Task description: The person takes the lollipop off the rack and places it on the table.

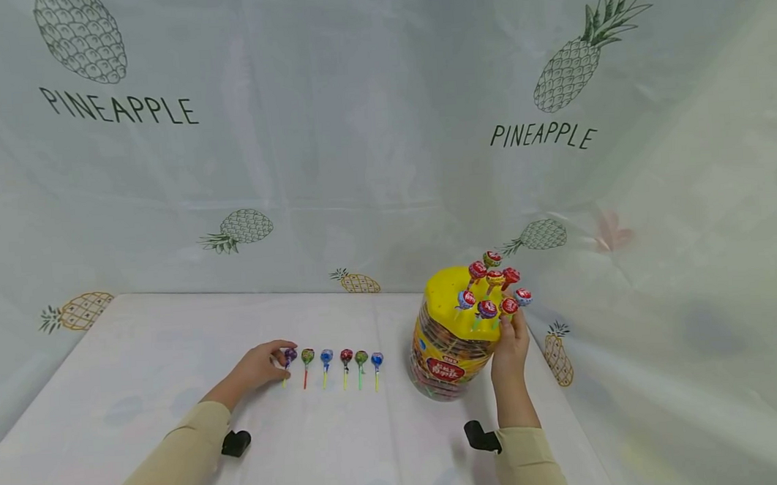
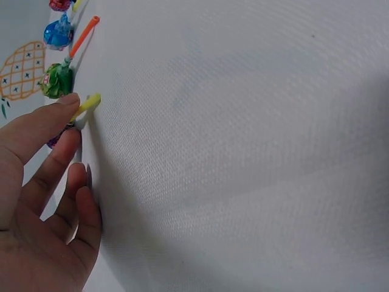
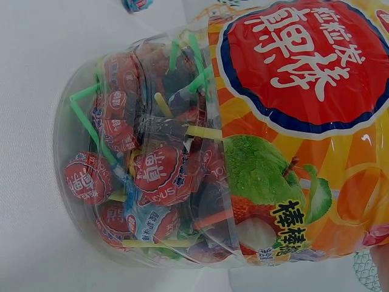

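Note:
At the left end of a row of lollipops on the table, my left hand (image 1: 259,366) pinches a purple lollipop (image 1: 291,354). In the left wrist view its yellow stick (image 2: 91,102) pokes out past the thumb, while its wrapped head is mostly hidden by the fingers. Beside it lies a green lollipop (image 1: 307,356) with a red-orange stick. My right hand (image 1: 511,349) grips the right side of a big plastic candy jar (image 1: 443,349) near its yellow lid (image 1: 445,287). Several lollipops stand upright in that lid. Wrapped lollipops (image 3: 161,173) fill the clear jar behind its label.
Rightward along the row lie a blue lollipop (image 1: 327,357), a red one (image 1: 347,357), another green one (image 1: 361,358) and another blue one (image 1: 377,359). A white cloth covers the table (image 1: 294,452). Behind it hangs a pineapple-print curtain (image 1: 356,127).

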A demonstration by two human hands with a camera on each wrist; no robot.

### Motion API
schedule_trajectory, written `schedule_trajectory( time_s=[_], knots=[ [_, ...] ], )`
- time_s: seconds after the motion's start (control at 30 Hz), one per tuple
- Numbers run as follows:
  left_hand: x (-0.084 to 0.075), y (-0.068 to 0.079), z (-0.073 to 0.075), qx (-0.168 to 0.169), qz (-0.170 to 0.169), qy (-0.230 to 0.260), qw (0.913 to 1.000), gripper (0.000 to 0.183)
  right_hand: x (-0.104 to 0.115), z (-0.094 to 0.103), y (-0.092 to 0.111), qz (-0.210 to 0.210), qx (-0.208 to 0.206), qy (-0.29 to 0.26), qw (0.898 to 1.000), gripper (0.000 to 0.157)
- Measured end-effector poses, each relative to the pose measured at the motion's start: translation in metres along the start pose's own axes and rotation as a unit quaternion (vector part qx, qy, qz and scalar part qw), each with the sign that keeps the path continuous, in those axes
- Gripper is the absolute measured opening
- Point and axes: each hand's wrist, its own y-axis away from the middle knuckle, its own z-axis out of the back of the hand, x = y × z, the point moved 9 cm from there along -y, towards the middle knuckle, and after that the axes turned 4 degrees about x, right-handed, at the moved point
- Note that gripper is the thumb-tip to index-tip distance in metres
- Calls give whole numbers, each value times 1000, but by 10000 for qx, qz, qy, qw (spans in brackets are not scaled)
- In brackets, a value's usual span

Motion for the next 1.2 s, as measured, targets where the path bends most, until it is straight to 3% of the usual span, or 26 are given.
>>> schedule_trajectory(
  time_s=[0.27, 0.37, 0.47, 0.6, 0.7, 0.9, 1.0, 1.2],
  knots=[
    [-3, 5, 8, -79, -70, -200, 9997, 63, -2, 2, -1, -71, -41, 31, 10000, 50],
    [-16, 6, 19, -181, -162, -166, 9996, 63, -2, 3, 0, -118, -75, 117, 9998, 48],
    [-45, 5, 31, -291, -394, -90, 9988, 63, -1, 4, 1, -110, -92, 144, 9998, 47],
    [-95, 5, 44, -427, -842, -16, 9955, 67, 0, 4, 1, -36, -44, 24, 10000, 48],
    [-135, 4, 46, -464, -1227, 71, 9913, 71, 1, 4, 0, 29, 10, -119, 9999, 49],
    [-209, 0, 44, -219, -1941, 335, 9802, 71, 0, 3, -1, -33, 18, -61, 10000, 48],
    [-236, 0, 41, -111, -2181, 450, 9748, 70, 1, 1, 0, -95, 61, -9, 9999, 48],
    [-273, 2, 31, 60, -2563, 519, 9652, 66, 0, 0, 1, -184, 55, 5, 9998, 48]
  ],
)
